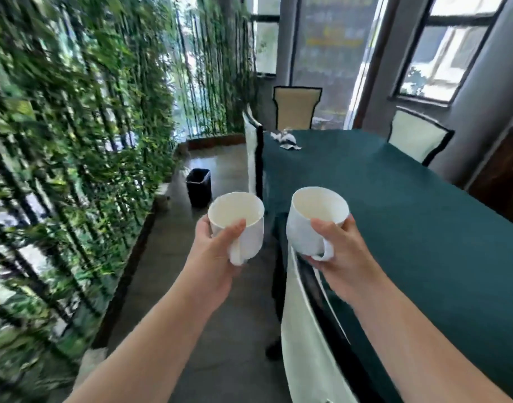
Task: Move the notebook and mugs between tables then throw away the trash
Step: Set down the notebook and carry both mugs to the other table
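Teal-clothed bench [409,213] ahead; I see each grip closed round a white ceramic mug: left hand [217,251], right hand [341,251]; chair-back [307,330] collision risk.

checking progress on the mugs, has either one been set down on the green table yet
No, the left hand holds one white mug and the right hand holds the other mug, both in the air.

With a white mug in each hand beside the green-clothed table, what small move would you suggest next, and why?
Probably carry the right hand forward and set its mug down on the bare green tablecloth just ahead. Both hands are full, the left hand holding the other mug over the floor, so neither can take the crumpled trash at the far end yet.
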